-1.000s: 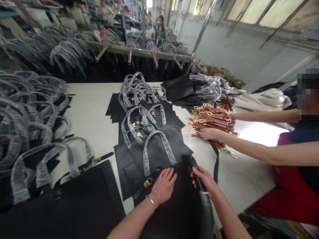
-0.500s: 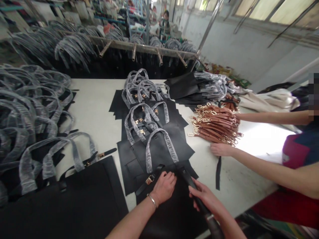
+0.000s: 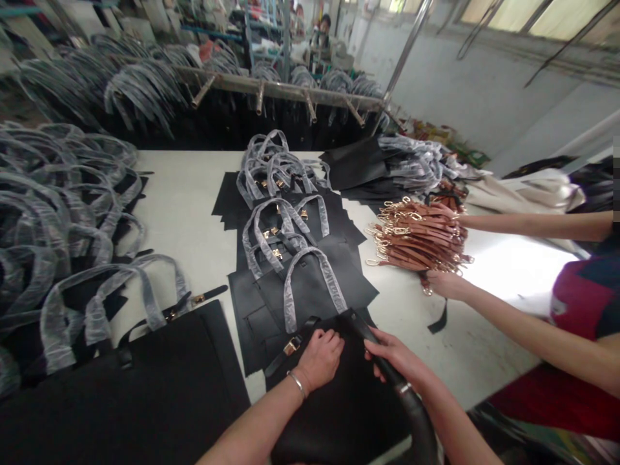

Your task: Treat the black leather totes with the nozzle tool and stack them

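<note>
My left hand (image 3: 320,357) rests with curled fingers on the top edge of a black bag panel (image 3: 339,420), beside a gold buckle (image 3: 291,347) on a black strap; what its fingertips pinch is hidden. My right hand (image 3: 394,354) is closed round a black handle (image 3: 411,400) that runs down the panel's right side. Just beyond my hands, a plastic-wrapped handle (image 3: 314,258) arches over stacked black panels (image 3: 310,284).
Plastic-wrapped handles (image 3: 62,194) and a large black panel (image 3: 145,387) fill the left. At the right, a person's hands (image 3: 448,284) touch a bundle of brown straps (image 3: 416,239). A metal rack (image 3: 290,93) stands behind the table.
The black handle in my right hand has swung lower and outward, and the panel's top corner shows more. The other person's nearer hand has moved up and right, lifting a dark strap.
</note>
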Demonstrator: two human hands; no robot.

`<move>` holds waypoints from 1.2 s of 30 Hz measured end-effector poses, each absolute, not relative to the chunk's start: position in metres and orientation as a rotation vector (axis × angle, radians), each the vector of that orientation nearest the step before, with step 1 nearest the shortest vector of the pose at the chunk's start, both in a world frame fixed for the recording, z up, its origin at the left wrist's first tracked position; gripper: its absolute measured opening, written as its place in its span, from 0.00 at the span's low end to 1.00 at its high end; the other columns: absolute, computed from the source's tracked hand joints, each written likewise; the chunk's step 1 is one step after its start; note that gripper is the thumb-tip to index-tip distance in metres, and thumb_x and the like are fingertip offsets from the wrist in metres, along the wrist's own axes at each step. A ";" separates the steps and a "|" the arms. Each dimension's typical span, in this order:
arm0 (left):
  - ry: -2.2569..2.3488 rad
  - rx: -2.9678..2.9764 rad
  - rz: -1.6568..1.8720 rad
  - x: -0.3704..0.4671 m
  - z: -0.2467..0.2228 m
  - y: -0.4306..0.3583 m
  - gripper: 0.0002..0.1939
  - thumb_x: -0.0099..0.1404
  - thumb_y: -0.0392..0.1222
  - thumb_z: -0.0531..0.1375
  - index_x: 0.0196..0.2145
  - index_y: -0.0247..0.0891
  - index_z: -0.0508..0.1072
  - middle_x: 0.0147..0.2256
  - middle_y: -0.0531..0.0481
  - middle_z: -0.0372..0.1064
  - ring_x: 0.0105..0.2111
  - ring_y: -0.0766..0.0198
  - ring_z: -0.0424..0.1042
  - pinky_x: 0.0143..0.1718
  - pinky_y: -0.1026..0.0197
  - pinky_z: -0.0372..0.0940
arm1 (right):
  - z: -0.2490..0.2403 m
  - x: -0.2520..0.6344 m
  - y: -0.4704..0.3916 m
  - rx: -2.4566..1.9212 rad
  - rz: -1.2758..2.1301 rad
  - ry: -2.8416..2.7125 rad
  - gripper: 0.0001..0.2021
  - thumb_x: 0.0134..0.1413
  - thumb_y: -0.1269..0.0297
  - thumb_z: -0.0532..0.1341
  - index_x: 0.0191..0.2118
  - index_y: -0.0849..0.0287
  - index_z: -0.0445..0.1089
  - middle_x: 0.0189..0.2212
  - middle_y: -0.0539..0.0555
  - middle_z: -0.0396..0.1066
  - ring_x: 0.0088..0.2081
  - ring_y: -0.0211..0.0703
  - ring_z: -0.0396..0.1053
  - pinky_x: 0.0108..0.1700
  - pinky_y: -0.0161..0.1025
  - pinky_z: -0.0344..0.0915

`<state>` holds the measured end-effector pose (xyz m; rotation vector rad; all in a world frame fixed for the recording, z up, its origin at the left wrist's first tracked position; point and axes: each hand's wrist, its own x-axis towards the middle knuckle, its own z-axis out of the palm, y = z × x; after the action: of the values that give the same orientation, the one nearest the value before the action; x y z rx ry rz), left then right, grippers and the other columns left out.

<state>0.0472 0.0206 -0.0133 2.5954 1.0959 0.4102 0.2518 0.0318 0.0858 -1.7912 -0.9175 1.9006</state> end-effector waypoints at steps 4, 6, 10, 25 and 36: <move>1.127 2.597 0.411 0.047 -0.016 0.019 0.19 0.67 0.37 0.52 0.55 0.35 0.65 0.57 0.39 0.63 0.56 0.52 0.61 0.53 0.49 0.54 | 0.090 0.270 0.036 -1.820 1.740 -0.876 0.28 0.52 0.53 0.64 0.57 0.53 0.59 0.26 0.45 0.69 0.17 0.33 0.67 0.17 0.29 0.63; 1.111 2.610 0.399 0.047 -0.016 0.020 0.20 0.67 0.37 0.53 0.56 0.35 0.65 0.63 0.40 0.54 0.61 0.51 0.55 0.54 0.49 0.53 | 0.095 0.286 0.031 -1.847 1.702 -0.849 0.25 0.53 0.53 0.64 0.55 0.53 0.61 0.26 0.45 0.69 0.18 0.33 0.67 0.18 0.30 0.64; 1.065 2.612 0.340 0.049 -0.014 0.024 0.21 0.65 0.37 0.54 0.56 0.36 0.64 0.66 0.42 0.50 0.64 0.50 0.50 0.54 0.49 0.53 | 0.093 0.309 0.025 -1.882 1.791 -0.797 0.22 0.52 0.52 0.65 0.50 0.55 0.63 0.25 0.46 0.69 0.17 0.34 0.67 0.17 0.30 0.62; 1.084 2.560 0.348 0.050 -0.009 0.027 0.22 0.63 0.37 0.57 0.55 0.36 0.65 0.64 0.42 0.54 0.63 0.50 0.53 0.53 0.48 0.56 | 0.090 0.306 0.054 -1.881 1.816 -0.900 0.21 0.49 0.51 0.66 0.44 0.58 0.67 0.24 0.48 0.70 0.17 0.35 0.66 0.17 0.32 0.61; 1.335 2.488 0.637 0.024 -0.023 -0.001 0.20 0.65 0.28 0.51 0.53 0.39 0.67 0.57 0.44 0.64 0.56 0.55 0.62 0.56 0.49 0.56 | 0.109 0.253 -0.001 -1.871 1.834 -1.025 0.40 0.51 0.48 0.63 0.66 0.56 0.51 0.28 0.48 0.70 0.19 0.36 0.67 0.20 0.34 0.64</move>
<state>0.0237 -0.0014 -0.0231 2.4882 1.3345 0.6367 0.2525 -0.0013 0.1095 -1.8710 -1.0246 1.8344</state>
